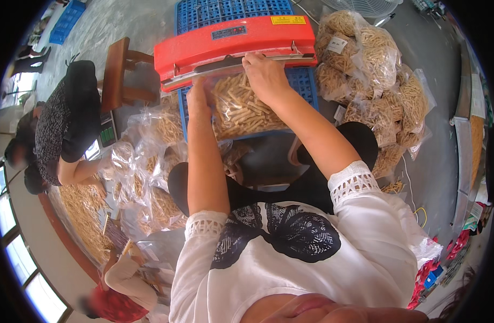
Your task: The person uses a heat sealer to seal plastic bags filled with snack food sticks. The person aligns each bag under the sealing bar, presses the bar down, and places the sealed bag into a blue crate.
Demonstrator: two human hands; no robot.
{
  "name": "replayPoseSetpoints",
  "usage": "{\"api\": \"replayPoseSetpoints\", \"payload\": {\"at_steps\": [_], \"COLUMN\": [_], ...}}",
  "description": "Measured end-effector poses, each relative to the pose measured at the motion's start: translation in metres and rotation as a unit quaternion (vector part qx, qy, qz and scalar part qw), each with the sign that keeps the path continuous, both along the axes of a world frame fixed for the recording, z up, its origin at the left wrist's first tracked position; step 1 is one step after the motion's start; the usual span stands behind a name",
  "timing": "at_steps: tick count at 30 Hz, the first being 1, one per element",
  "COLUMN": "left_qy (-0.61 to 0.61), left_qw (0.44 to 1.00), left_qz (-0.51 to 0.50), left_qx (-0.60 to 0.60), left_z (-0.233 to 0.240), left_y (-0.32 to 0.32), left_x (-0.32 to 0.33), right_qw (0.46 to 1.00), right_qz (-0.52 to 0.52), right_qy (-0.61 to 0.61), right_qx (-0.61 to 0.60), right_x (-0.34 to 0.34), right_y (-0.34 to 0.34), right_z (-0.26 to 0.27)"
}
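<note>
A red bag-sealing machine (234,42) with a black handle (218,63) lies across the blue plastic crates before me. Against its front edge is a clear plastic bag of short, pale brown dried sticks (247,109), resting on the nearer blue crate (303,87). My left hand (198,99) is at the bag's left upper corner by the machine's lower edge; its fingertips are partly hidden. My right hand (265,74) lies over the bag's upper right part, fingers bent at the sealing bar beside the handle's right end. Whether it grips bar or bag is unclear.
Filled clear bags (376,60) are heaped on the floor at right, more (158,202) at left. A wooden stool (113,76) stands left of the machine, a fan (362,6) beyond it. People (65,125) work at left beside a pile of loose sticks (81,214).
</note>
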State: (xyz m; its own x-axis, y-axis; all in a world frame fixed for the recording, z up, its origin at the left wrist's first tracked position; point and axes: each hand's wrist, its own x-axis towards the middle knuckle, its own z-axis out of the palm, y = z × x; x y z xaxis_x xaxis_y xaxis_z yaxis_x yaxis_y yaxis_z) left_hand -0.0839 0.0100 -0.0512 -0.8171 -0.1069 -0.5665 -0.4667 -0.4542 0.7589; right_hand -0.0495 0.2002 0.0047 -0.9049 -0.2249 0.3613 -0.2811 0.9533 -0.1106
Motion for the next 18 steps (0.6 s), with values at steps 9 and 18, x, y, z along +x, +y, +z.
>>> {"api": "replayPoseSetpoints", "payload": {"at_steps": [9,18], "left_qy": [0.178,0.241], "left_qw": [0.982,0.969], "left_qz": [-0.052,0.056], "left_qx": [-0.047,0.023], "left_z": [0.044,0.052], "left_y": [0.03,0.034], "left_x": [0.069,0.1], "right_qw": [0.404,0.664], "right_qz": [-0.306,-0.025], "right_qy": [-0.081,-0.139], "right_qx": [-0.858,-0.735], "right_x": [0.066,0.082], "right_y": [0.055,0.03], "right_z": [-0.044,-0.004]}}
